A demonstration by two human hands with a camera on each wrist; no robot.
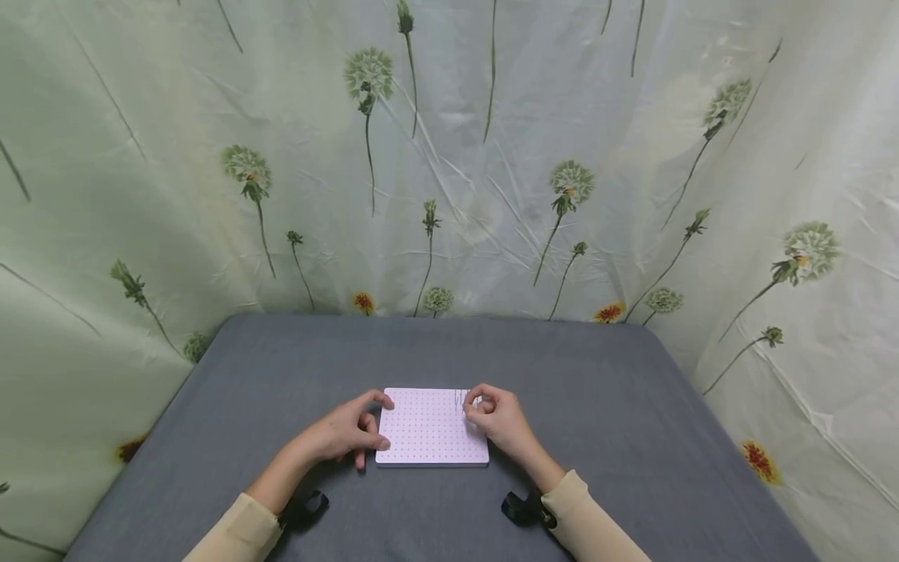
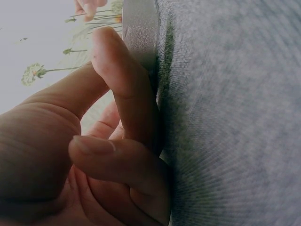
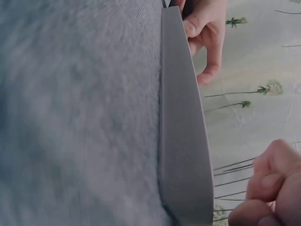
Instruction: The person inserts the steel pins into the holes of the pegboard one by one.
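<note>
A white pegboard [image 1: 424, 431] with a grid of small dots lies flat on the table. My left hand [image 1: 339, 432] holds its left edge, the index fingertip near the far corner and the thumb lower down. Over the far right part of the board, my right hand [image 1: 507, 423] pinches what looks like a thin dark pin, mostly hidden by the fingertips. Several thin dark pins [image 1: 456, 400] stand upright beside those fingertips. From the right wrist view, the pins [image 3: 230, 195] rise above the board's thick side [image 3: 184, 122].
Grey cloth covers the table [image 1: 281, 367] around the board. A pale curtain [image 1: 477, 187] printed with dandelions hangs behind and at both sides. Black straps with cameras [image 1: 521, 509] sit at both wrists, below cream sleeves [image 1: 590, 519].
</note>
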